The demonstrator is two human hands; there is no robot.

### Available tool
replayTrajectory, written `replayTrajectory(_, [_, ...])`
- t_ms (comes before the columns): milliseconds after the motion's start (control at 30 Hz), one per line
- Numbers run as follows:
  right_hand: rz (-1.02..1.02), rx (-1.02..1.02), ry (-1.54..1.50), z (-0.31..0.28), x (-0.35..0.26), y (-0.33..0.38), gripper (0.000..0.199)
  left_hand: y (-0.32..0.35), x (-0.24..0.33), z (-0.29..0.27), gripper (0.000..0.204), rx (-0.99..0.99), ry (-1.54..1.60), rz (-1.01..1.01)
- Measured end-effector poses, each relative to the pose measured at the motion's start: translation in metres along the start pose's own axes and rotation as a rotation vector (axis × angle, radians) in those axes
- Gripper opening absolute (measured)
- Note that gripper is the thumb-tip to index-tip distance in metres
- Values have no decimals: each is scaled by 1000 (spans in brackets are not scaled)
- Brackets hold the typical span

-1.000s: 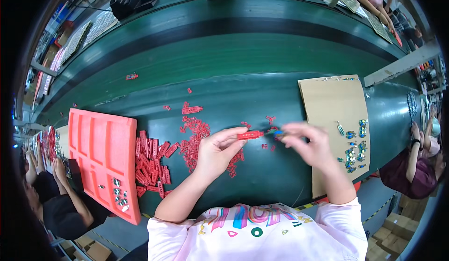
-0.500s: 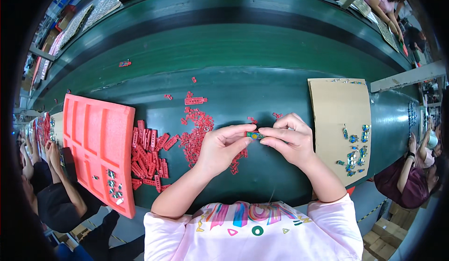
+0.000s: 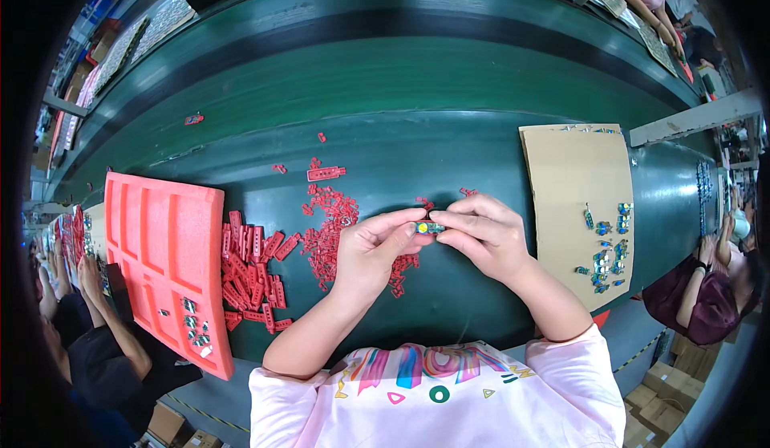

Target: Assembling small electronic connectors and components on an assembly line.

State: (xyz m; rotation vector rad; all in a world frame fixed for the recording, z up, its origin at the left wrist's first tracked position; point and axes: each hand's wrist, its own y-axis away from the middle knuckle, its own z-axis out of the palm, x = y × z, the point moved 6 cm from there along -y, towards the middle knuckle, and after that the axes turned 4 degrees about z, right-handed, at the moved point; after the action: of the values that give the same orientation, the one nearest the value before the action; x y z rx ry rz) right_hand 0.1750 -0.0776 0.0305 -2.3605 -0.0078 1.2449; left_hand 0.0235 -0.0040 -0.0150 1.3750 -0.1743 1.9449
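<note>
Between my two hands is a small green circuit board (image 3: 423, 227) with a round yellow part on it. My left hand (image 3: 365, 254) pinches its left end between thumb and fingers. My right hand (image 3: 491, 238) is closed at its right end, fingertips pressed together there. Whether a red piece lies under the board, the fingers hide. Just left of my left hand lies a heap of tiny red plastic pieces (image 3: 330, 215), some of them under the hand. Further left is a pile of long red plastic housings (image 3: 253, 275). One single red housing (image 3: 326, 174) lies behind the heap.
A red foam tray (image 3: 164, 263) holding a few small boards stands at left. At right a cardboard sheet (image 3: 565, 231) carries several small circuit boards (image 3: 603, 262). Behind runs a green conveyor belt (image 3: 385, 71) with one red assembled piece (image 3: 194, 118). Other people sit at both sides.
The board between my hands has turned so its yellow part shows brighter. Both hands shifted slightly. The red piece on the belt appears further left.
</note>
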Motion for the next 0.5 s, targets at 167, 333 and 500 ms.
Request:
replayTrajectory(167, [341,-118,-316,9,18,3,24,2,4,0,24,8,-103,148])
replayTrajectory(333, [427,-75,-495,14,20,4,21,7,17,6,24,-27,-572,393])
replayTrajectory(500, [288,-109,-314,13,22,5,20,-2,23,3,28,-150,-746,340])
